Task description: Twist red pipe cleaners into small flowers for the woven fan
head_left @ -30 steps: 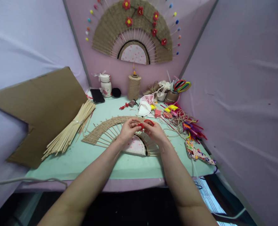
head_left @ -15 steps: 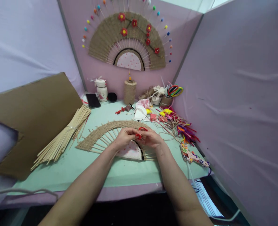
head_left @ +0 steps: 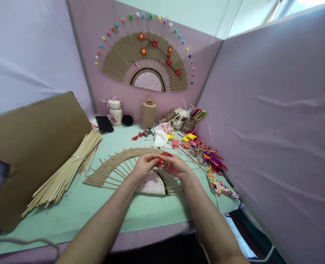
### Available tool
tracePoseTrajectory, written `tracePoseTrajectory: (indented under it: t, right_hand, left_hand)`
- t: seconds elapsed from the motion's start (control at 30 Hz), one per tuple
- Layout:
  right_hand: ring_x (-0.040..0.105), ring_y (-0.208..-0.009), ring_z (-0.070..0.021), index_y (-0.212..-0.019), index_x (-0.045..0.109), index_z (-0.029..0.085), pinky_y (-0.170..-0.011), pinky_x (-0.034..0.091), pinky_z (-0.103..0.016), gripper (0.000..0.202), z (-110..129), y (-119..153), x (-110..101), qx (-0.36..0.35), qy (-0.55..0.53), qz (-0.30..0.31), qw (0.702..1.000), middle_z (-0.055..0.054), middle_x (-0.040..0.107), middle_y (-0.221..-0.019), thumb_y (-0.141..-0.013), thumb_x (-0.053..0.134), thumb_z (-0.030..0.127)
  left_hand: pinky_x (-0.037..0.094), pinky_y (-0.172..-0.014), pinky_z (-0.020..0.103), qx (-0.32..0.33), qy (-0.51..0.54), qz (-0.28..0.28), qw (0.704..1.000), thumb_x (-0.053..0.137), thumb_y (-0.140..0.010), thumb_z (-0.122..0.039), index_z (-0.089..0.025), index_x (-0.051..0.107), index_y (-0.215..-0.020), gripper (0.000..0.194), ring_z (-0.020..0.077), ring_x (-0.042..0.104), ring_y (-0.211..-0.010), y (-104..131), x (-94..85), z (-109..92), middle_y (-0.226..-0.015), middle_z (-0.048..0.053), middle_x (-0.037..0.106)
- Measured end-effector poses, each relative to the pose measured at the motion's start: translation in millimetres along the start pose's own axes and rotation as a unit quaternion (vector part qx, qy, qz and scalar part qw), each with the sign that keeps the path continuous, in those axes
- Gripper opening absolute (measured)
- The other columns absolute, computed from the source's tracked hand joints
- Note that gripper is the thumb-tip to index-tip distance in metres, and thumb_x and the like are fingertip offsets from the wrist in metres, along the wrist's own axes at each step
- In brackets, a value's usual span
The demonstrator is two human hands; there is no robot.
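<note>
My two hands meet above the middle of a green-covered table (head_left: 102, 216). My left hand (head_left: 143, 165) is closed at the fingertips, pinching a small red piece (head_left: 159, 160); my right hand (head_left: 177, 165) faces it, fingers curled about a red loop (head_left: 166, 154) that shows along their upper edge. Whether loop and piece are joined, I cannot tell. The red piece lies between my fingertips, over a woven fan (head_left: 104, 172) resting flat on the cloth, its pink-spotted half-circle (head_left: 153, 185) partly covered by my left hand.

To my left: a tied bundle of sticks (head_left: 66, 172), lying slantwise beside a large sheet of cardboard (head_left: 38, 143). To my right: a glue gun (head_left: 220, 186) in a patterned cover, and above it a heap of bright pipe cleaners (head_left: 216, 160). Along the back: a phone (head_left: 104, 124), a white bottle (head_left: 115, 113), a spool of twine (head_left: 148, 115) standing upright, and a pot (head_left: 189, 125) with scissors (head_left: 198, 114). On the pink wall (head_left: 88, 25): a second, larger fan (head_left: 115, 55), bearing red flowers (head_left: 143, 51) and rimmed with coloured balls (head_left: 131, 16)
</note>
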State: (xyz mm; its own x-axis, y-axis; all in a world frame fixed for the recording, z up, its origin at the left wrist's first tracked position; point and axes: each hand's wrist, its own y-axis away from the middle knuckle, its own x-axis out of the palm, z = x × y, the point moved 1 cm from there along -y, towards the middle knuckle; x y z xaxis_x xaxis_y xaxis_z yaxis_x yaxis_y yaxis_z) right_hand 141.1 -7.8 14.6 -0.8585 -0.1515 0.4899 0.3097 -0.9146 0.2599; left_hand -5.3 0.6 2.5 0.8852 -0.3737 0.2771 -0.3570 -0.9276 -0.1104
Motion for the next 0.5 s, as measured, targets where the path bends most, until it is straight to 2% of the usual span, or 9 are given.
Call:
tracePoseTrajectory:
  t: [0.17,0.3,0.4,0.5]
  right_hand:
    - [0.046,-0.051,-0.004,-0.074,0.058,0.015,-0.043,0.028,-0.014,0.024,-4,3,7,0.065,-0.061,0.07,0.993,0.005,0.054,-0.057,-0.063,0.079,0.019]
    - [0.048,-0.054,-0.0051,-0.075,0.058,0.016,-0.045,0.03,-0.014,0.022,-1,1,4,0.052,-0.016,0.068,0.996,0.005,0.053,-0.059,-0.067,0.077,0.023]
    - [0.051,-0.056,-0.0062,-0.08,0.059,0.016,-0.047,0.035,-0.016,0.025,22,-9,-10,0.036,0.091,0.04,0.994,0.002,0.058,-0.067,-0.072,0.075,0.034]
    - [0.05,-0.054,-0.0046,-0.082,0.06,0.016,-0.047,0.035,-0.015,0.022,66,-29,-40,-0.034,0.224,-0.073,0.971,0.001,0.06,-0.072,-0.074,0.072,0.033]
  left_hand:
    - [0.052,-0.065,0.026,0.022,0.008,0.003,1.0,0.072,-0.065,-0.029,-0.013,0.072,-0.076,0.019,0.0136,0.063,-0.06,4,2.3,-1,-0.065,0.004,0.07]
    - [0.052,-0.065,0.026,0.026,0.013,-0.009,1.0,0.073,-0.066,-0.03,-0.014,0.072,-0.076,0.02,0.0137,0.064,-0.061,4,2.8,0,-0.066,0.004,0.071]
    - [0.053,-0.07,0.027,0.014,0.044,-0.06,0.997,0.074,-0.066,-0.034,-0.013,0.071,-0.08,0.025,0.014,0.065,-0.065,0,-0.6,5,-0.072,0.005,0.072]
    - [0.053,-0.077,0.029,-0.013,0.084,-0.121,0.989,0.077,-0.063,-0.036,-0.014,0.07,-0.085,0.033,0.015,0.067,-0.072,-4,-5.2,8,-0.078,0.006,0.073]
